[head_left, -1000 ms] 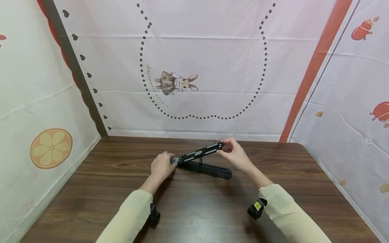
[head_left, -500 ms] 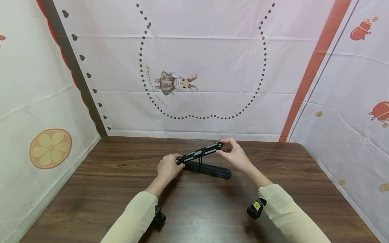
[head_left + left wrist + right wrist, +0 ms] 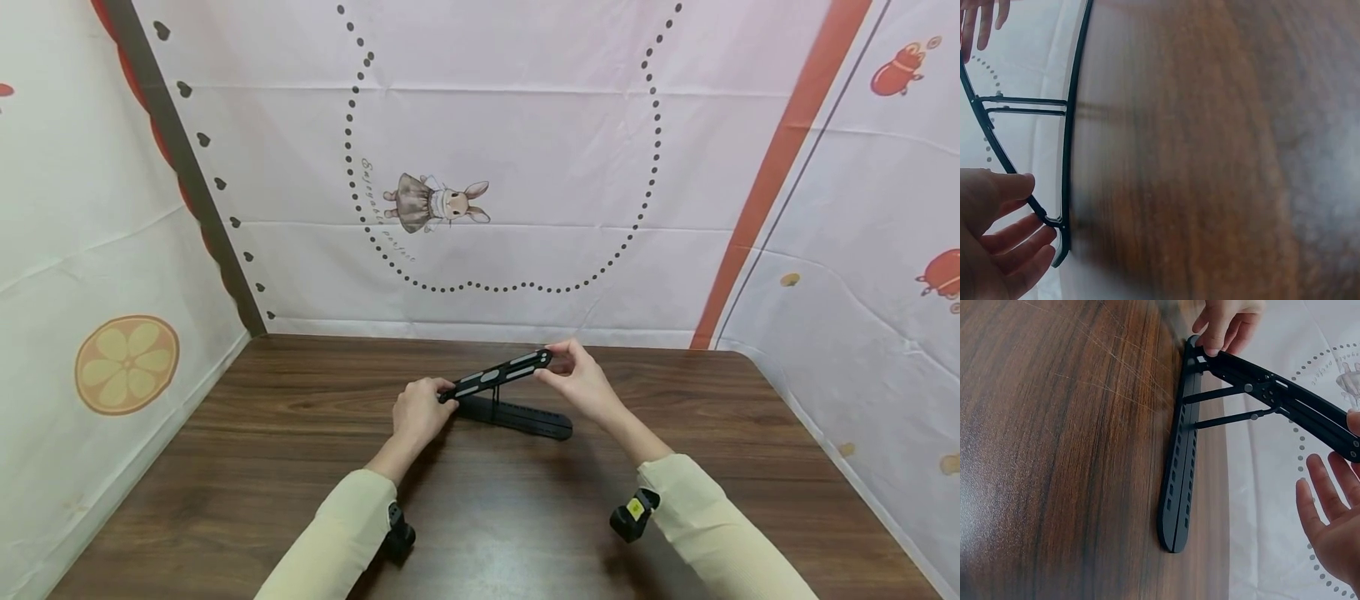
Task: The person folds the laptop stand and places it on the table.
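A black folding laptop stand (image 3: 517,367) with grey pads stands in a wedge on the table. Its slotted base (image 3: 1175,487) lies along the wood while the upper arm slants up to the right. Two thin struts (image 3: 1029,100) prop the arm from the base. At the low hinge end, my left hand (image 3: 417,411) grips the stand between thumb and fingers, hiding that end in the head view. My right hand (image 3: 583,386) pinches the raised tip of the arm, its other fingers spread below in the right wrist view (image 3: 1335,531).
The stand rests near the back of a dark wooden table (image 3: 480,517). Behind it hangs a white printed cloth (image 3: 525,167), and similar cloth walls close in both sides. Each sleeve carries a small black wrist camera (image 3: 633,515).
My left hand has slid right from the stand's far left end onto the hinge, mostly in the first half second. My right hand and the stand stay about where they were.
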`<state>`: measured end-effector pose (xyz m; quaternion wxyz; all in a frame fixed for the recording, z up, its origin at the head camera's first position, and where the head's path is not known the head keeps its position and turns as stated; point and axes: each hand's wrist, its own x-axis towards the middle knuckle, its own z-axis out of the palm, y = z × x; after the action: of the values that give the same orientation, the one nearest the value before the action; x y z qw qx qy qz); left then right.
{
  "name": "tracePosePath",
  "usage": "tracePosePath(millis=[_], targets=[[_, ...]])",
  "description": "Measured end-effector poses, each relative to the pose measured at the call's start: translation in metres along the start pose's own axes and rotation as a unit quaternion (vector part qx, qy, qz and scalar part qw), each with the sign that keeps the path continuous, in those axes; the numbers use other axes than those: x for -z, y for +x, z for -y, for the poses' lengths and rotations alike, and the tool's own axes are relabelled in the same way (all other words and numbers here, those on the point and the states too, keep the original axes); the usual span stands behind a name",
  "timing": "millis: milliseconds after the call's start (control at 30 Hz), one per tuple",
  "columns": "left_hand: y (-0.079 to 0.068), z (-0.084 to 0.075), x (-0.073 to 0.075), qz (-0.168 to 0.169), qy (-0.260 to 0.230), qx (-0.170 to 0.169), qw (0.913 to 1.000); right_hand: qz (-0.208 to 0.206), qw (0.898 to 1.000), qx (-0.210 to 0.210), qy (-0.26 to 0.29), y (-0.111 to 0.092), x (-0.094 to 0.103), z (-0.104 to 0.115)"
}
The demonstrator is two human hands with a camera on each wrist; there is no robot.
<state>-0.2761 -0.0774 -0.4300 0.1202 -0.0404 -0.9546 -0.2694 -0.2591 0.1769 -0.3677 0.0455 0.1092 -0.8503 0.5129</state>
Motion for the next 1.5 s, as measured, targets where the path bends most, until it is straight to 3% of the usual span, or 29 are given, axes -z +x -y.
tracePosePath(millis=[700,1233,1500], targets=[[0.013,0.006,-0.002,-0.006,-0.027,0.001,0.9996,-0.033,0.999,0.006,-0.016,0.001,-0.011,0.004],[0.026,0.008,-0.007,0.008,-0.031,0.014,0.9994,-0.064,0.998,-0.001,-0.031,0.002,-0.016,0.007],[0.028,0.008,-0.007,0.004,-0.035,0.013,0.9993,-0.048,0.998,0.02,-0.028,-0.001,-0.016,0.001]])
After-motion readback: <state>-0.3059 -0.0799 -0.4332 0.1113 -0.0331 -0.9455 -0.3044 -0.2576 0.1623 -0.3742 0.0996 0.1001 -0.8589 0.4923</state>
